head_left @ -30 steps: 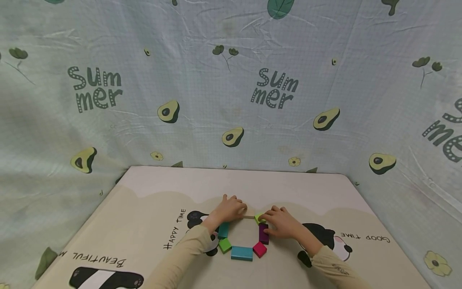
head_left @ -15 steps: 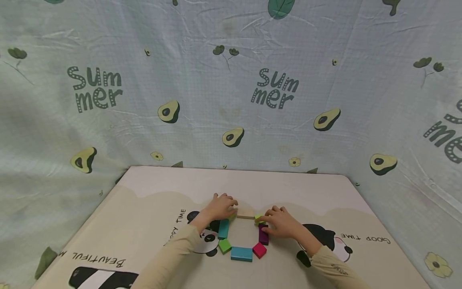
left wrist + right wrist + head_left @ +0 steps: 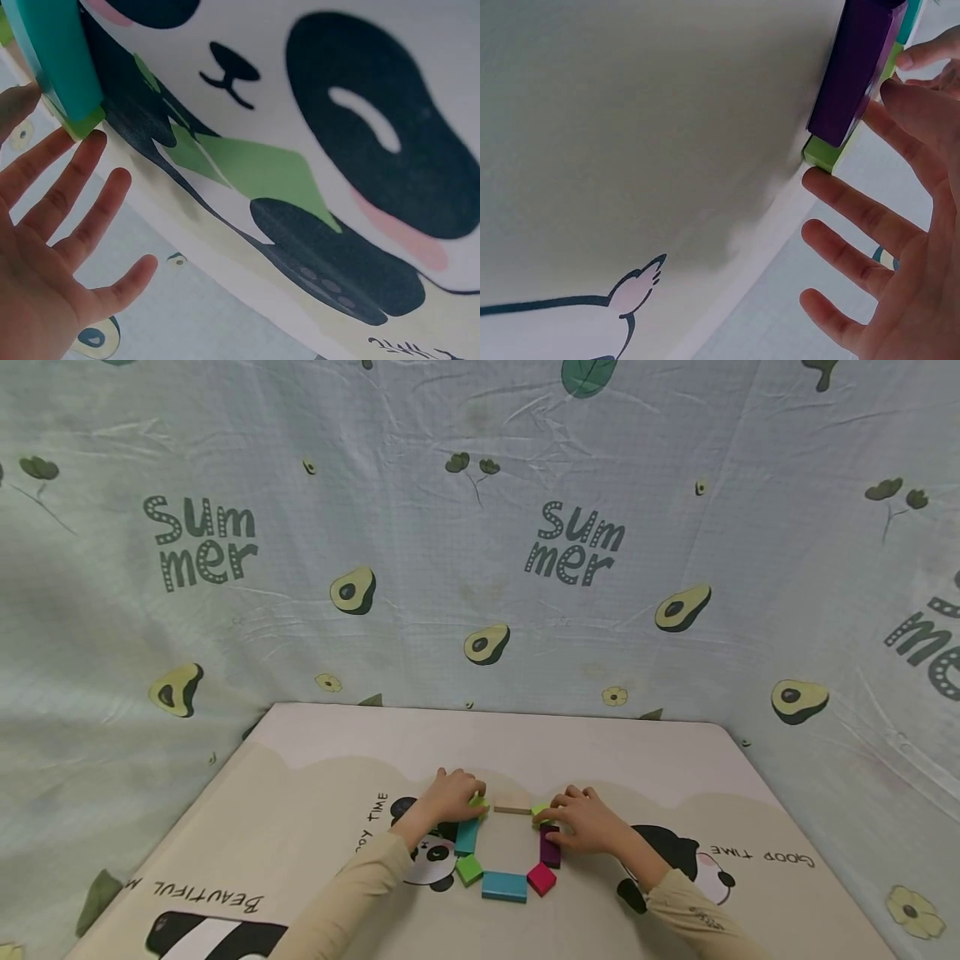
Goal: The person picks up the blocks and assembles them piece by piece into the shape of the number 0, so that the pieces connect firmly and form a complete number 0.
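Note:
Several coloured blocks lie in a ring on the table. At its far left corner my left hand [image 3: 450, 797] holds a green block [image 3: 478, 802] between thumb and fingers, beside a teal block [image 3: 467, 836]. In the left wrist view, two fingertips meet that block's edge and the other fingers are spread. My right hand [image 3: 588, 821] is at the far right corner. Its fingers touch another green block [image 3: 540, 812], and the thumb lies by the purple block [image 3: 550, 847]. A plain wooden block [image 3: 512, 805] lies between the two corners.
The ring's near side has a green block [image 3: 469, 870], a blue block [image 3: 504, 887] and a red block [image 3: 542, 878]. Printed pandas mark the tabletop [image 3: 315, 827]. A patterned cloth [image 3: 412, 527] hangs behind the table.
My left hand has moved left from the wooden block to the green corner block, uncovering more of the wooden block. The right hand has hardly moved.

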A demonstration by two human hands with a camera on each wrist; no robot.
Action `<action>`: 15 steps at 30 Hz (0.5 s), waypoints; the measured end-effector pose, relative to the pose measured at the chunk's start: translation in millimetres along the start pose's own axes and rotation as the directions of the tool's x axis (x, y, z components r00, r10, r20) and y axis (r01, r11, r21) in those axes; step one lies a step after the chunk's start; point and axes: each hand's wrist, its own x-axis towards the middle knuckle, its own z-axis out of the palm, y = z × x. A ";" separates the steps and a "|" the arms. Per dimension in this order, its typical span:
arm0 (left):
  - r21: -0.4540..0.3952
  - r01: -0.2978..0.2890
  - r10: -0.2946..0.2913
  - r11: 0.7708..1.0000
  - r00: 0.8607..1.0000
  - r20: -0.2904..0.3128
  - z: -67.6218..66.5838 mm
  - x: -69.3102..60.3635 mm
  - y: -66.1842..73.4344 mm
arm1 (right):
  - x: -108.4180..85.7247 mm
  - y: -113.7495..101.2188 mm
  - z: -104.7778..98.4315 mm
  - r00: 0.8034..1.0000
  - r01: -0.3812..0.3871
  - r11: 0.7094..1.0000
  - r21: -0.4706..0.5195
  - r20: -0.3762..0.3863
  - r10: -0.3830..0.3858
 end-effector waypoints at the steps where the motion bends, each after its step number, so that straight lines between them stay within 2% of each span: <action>1: -0.005 -0.003 0.003 1.000 1.000 -0.001 0.1 0.3 -0.1 | 0.2 -0.1 0.0 1.000 -0.002 1.000 0.001 0.001 0.002; 15: -0.036 -0.022 0.022 0.999 1.000 0.001 -1.0 1.1 1.9 | 1.3 0.3 -1.3 1.000 0.004 1.000 -0.019 0.006 -0.004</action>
